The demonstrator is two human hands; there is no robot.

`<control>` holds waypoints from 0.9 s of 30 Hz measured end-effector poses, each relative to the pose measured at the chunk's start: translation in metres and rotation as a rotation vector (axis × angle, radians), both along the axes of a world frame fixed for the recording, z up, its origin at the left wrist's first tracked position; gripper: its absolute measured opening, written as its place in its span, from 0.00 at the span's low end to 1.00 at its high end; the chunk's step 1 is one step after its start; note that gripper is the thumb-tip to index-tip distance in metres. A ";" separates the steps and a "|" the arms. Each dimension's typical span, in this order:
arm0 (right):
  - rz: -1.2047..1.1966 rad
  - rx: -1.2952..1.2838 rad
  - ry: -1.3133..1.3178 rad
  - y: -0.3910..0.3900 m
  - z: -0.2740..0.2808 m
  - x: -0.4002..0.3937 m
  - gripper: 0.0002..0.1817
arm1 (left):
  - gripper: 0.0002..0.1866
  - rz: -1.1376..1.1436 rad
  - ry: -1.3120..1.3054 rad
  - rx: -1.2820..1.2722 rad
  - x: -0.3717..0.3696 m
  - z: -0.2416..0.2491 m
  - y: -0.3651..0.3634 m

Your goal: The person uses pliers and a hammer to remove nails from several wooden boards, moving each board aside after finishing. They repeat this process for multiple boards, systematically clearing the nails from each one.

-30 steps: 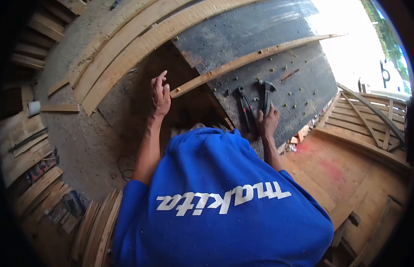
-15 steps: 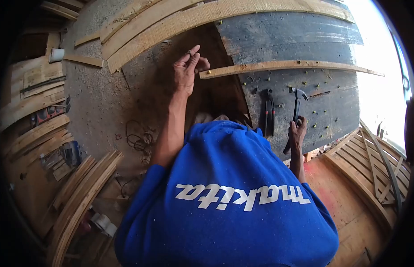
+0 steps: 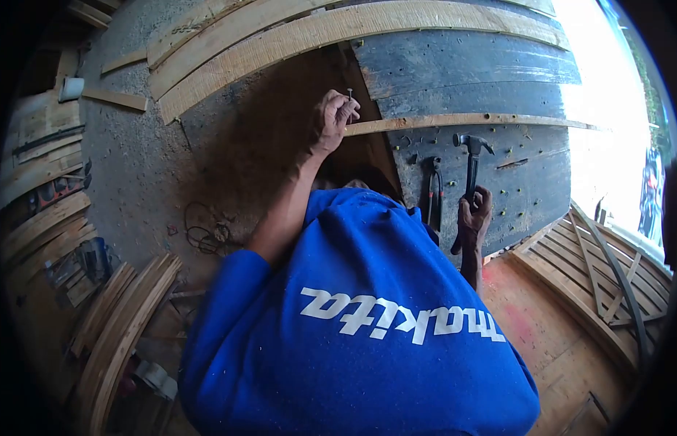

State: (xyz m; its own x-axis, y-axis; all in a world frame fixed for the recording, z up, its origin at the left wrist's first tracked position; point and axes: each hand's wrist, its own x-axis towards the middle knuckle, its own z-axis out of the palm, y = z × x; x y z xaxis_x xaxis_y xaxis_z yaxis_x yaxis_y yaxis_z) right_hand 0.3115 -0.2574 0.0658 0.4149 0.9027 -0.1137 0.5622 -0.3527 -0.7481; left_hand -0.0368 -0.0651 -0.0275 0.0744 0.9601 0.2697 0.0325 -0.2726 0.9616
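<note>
My left hand (image 3: 331,122) is closed at the left end of a thin wooden strip (image 3: 444,121). Its fingers pinch a nail (image 3: 350,94), whose head sticks up above them; whether the nail's point touches the wood is hidden. In my right hand (image 3: 474,216) is a claw hammer (image 3: 473,161), gripped by its dark handle, head pointing away from me below the strip. Between the hammer and my body, pincers (image 3: 434,190) with red marks on the handles lie on the dark worktop (image 3: 524,178).
Several nails or pegs stick up from the worktop. Long boards (image 3: 295,45) lie across the far side. Curved timber pieces (image 3: 127,341) are stacked at lower left. A slatted wooden panel (image 3: 586,272) lies at right. A coil of wire (image 3: 205,231) rests on the floor.
My left hand has turned and closed at the strip's end, with the nail now upright in its fingers. The right hand and hammer have moved slightly left and away from me.
</note>
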 end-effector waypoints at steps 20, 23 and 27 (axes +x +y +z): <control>0.189 -0.034 -0.038 0.083 0.026 0.002 0.23 | 0.17 0.028 -0.137 -0.167 -0.001 -0.015 -0.008; 0.195 -0.065 -0.068 0.088 0.036 -0.004 0.24 | 0.18 0.009 -0.155 -0.144 0.000 -0.018 -0.008; 0.272 -0.021 -0.095 0.091 0.037 -0.009 0.24 | 0.18 -0.010 -0.098 -0.113 -0.002 -0.014 -0.008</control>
